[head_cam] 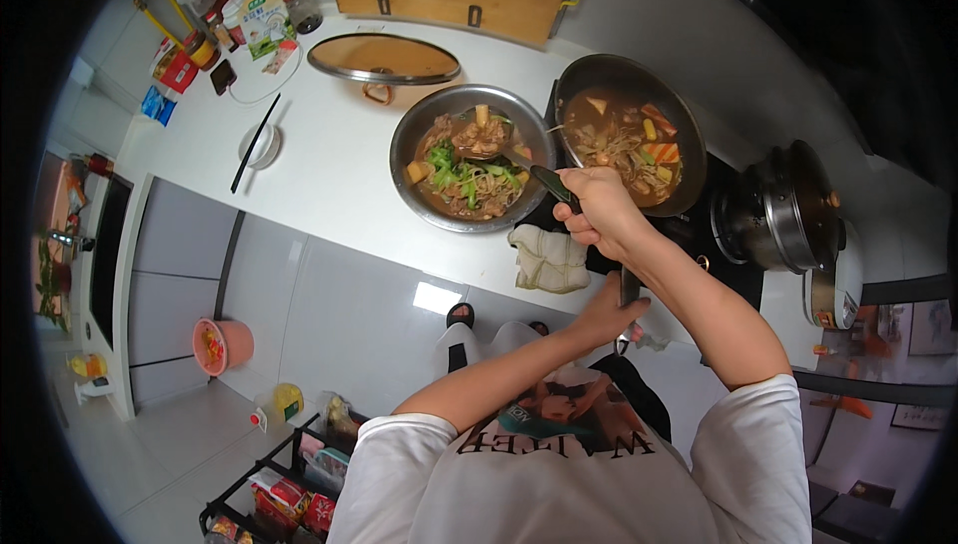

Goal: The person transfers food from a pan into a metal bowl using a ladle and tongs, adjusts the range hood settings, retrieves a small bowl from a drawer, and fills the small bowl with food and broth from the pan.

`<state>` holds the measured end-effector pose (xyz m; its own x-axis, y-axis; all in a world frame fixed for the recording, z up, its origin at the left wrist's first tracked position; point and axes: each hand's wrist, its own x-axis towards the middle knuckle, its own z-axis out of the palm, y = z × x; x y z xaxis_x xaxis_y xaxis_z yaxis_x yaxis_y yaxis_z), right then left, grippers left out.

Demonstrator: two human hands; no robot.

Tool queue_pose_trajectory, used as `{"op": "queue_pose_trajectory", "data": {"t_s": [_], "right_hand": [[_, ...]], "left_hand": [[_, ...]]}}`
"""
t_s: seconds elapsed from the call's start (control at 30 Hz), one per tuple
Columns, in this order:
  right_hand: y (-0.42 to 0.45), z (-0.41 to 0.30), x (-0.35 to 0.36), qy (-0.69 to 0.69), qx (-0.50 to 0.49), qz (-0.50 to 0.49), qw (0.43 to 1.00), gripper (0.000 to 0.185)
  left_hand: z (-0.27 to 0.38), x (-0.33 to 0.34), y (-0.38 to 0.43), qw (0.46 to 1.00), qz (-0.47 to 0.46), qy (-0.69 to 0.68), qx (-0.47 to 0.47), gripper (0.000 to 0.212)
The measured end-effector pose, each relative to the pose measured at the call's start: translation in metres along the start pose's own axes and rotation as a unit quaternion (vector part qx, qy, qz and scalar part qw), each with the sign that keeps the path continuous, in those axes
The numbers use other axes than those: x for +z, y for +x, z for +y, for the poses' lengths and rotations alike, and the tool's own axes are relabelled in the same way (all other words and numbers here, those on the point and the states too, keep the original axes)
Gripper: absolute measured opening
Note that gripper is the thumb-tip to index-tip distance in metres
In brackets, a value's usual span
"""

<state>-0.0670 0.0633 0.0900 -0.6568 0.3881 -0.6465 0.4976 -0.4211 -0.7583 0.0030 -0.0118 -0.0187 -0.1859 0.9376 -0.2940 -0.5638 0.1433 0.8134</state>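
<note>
My right hand (605, 207) grips the dark handle of a ladle (555, 186). The ladle's bowl, loaded with meat chunks and brown broth, is over a stainless steel basin (404, 196). Inside the basin are stewed meat, green leafy vegetables (468, 177), thin strands and yellow chunks. To the right, a dark wok (696, 170) stands on a black cooktop and holds brown stew with mushrooms and orange-white striped pieces. My left hand (608, 313) is closed around the wok's long handle (629, 288) near the counter edge. A folded cloth (550, 259) lies between basin and handle.
Behind the basin a glass lid (382, 57) rests on the white counter. Farther left are a small white bowl (263, 147) with black chopsticks (254, 151) across it, a phone (222, 77) and several condiments. A lidded steamer pot (786, 207) stands right of the wok.
</note>
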Motion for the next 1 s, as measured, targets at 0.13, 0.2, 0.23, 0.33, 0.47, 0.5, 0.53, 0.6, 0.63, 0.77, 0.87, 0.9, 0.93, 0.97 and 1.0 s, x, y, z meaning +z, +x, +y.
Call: {"op": "queue_pose_trajectory", "data": {"t_s": [0.13, 0.2, 0.23, 0.33, 0.47, 0.5, 0.53, 0.6, 0.63, 0.77, 0.87, 0.9, 0.93, 0.97, 1.0], "right_hand": [[0.024, 0.024, 0.000, -0.316, -0.189, 0.056, 0.928, 0.025], [0.024, 0.036, -0.005, -0.471, -0.338, 0.101, 0.809, 0.029], [0.024, 0.041, -0.008, -0.537, -0.406, 0.122, 0.729, 0.032], [0.019, 0.046, -0.011, -0.652, -0.420, 0.136, 0.617, 0.034], [0.010, 0.044, -0.008, -0.656, -0.439, 0.160, 0.593, 0.036], [0.010, 0.043, -0.010, -0.646, -0.441, 0.169, 0.600, 0.036], [0.009, 0.042, -0.010, -0.627, -0.418, 0.175, 0.634, 0.034], [0.008, 0.042, -0.016, -0.581, -0.433, 0.171, 0.668, 0.033], [0.007, 0.041, -0.018, -0.558, -0.440, 0.169, 0.683, 0.032], [0.005, 0.039, -0.028, -0.490, -0.483, 0.168, 0.706, 0.032], [-0.001, 0.032, -0.033, -0.428, -0.483, 0.177, 0.743, 0.031], [-0.003, 0.030, -0.036, -0.409, -0.470, 0.186, 0.760, 0.030], [-0.005, 0.028, -0.039, -0.389, -0.459, 0.193, 0.775, 0.030], [-0.007, 0.026, -0.043, -0.369, -0.447, 0.201, 0.789, 0.030], [-0.007, 0.025, -0.047, -0.328, -0.391, 0.201, 0.836, 0.030]], "left_hand": [[-0.012, -0.023, -0.005, 0.983, 0.062, 0.159, 0.072, 0.043], [-0.032, -0.047, -0.007, 0.897, 0.127, 0.367, 0.210, 0.041], [-0.030, -0.057, -0.010, 0.829, 0.154, 0.463, 0.273, 0.040], [-0.025, -0.082, -0.010, 0.743, 0.139, 0.625, 0.193, 0.040], [-0.053, -0.108, 0.009, 0.665, 0.124, 0.729, 0.109, 0.047], [-0.056, -0.113, 0.012, 0.652, 0.110, 0.744, 0.093, 0.048], [-0.060, -0.117, 0.012, 0.642, 0.099, 0.754, 0.094, 0.048], [-0.068, -0.129, 0.006, 0.618, 0.095, 0.771, 0.122, 0.049], [-0.071, -0.135, 0.001, 0.606, 0.093, 0.778, 0.137, 0.049], [-0.075, -0.161, -0.028, 0.595, 0.113, 0.776, 0.177, 0.047], [-0.070, -0.186, -0.051, 0.588, 0.157, 0.773, 0.181, 0.046], [-0.066, -0.194, -0.059, 0.611, 0.171, 0.754, 0.169, 0.049], [-0.057, -0.201, -0.067, 0.625, 0.185, 0.741, 0.162, 0.050], [-0.062, -0.218, -0.071, 0.602, 0.210, 0.751, 0.172, 0.050], [-0.060, -0.230, -0.077, 0.592, 0.231, 0.752, 0.175, 0.049]]}}
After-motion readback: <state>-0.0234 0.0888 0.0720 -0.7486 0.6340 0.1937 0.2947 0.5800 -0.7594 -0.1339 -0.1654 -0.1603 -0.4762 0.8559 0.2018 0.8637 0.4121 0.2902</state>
